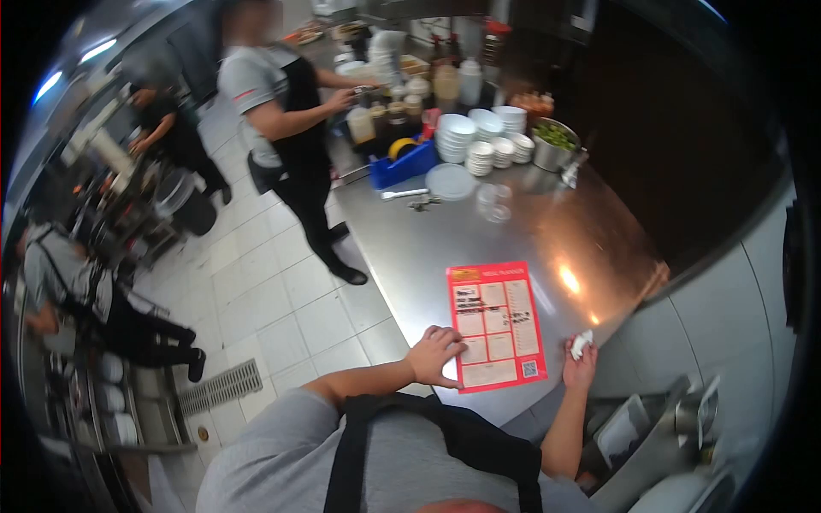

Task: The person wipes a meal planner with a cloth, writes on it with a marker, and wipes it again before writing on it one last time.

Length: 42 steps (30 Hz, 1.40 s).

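A red-bordered meal planner sheet (494,325) lies on the steel table (410,248), with black handwriting or marks in its upper boxes and a QR code in a lower corner. My left hand (434,355) rests at the sheet's left edge, fingers spread and touching it. Right of the sheet, by the table's edge, my right hand (580,369) is closed around a crumpled white tissue (582,344). Part of that tissue sticks out above the fingers.
Stacked white bowls (456,137), a blue tape dispenser (404,162), clear cups (493,203) and a metal pot of greens (556,143) stand farther back. Sauce bottles (446,84) are behind them. A co-worker (286,111) stands at the table's far left; two more people work at left.
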Each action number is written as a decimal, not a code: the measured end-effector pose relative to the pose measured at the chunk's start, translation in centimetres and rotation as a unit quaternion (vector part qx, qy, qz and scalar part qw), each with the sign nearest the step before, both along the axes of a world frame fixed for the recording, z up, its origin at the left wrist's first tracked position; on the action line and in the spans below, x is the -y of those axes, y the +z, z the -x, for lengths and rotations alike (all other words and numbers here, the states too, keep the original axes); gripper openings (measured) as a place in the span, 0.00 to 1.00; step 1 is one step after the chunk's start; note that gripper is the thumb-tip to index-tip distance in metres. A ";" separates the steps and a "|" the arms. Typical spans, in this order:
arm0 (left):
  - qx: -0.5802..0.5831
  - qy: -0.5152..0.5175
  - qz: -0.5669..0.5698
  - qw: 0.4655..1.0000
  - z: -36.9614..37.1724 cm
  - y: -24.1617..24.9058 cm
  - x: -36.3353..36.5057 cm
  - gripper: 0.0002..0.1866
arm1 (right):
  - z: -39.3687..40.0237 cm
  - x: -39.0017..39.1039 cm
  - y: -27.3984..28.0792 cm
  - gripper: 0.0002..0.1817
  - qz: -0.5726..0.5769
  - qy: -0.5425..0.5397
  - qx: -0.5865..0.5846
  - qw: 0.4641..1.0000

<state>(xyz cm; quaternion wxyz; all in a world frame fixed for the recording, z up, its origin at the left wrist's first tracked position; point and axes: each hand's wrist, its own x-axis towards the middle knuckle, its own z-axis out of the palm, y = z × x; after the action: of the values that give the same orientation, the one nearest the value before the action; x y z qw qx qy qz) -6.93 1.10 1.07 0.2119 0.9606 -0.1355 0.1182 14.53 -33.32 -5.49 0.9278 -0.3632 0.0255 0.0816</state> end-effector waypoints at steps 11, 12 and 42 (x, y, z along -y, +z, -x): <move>-0.023 -0.078 -0.033 0.996 -0.5 -1.1 -2.1 0.37 | -0.1 0.2 1.2 0.13 0.046 0.013 -0.021 0.999; -0.010 -0.084 -0.041 0.996 -0.6 -0.8 -2.4 0.34 | -0.1 0.3 1.0 0.13 0.036 0.015 -0.018 0.999; 0.009 -0.087 -0.049 0.995 -0.4 -0.9 -2.4 0.31 | 0.1 0.9 0.1 0.15 -0.029 0.035 0.017 0.999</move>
<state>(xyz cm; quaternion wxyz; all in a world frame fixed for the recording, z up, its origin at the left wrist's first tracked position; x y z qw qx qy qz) -6.50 3.54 0.15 0.1728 0.9533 -0.2261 0.1007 14.43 -34.22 -5.41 0.9349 -0.3379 -0.0055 0.1081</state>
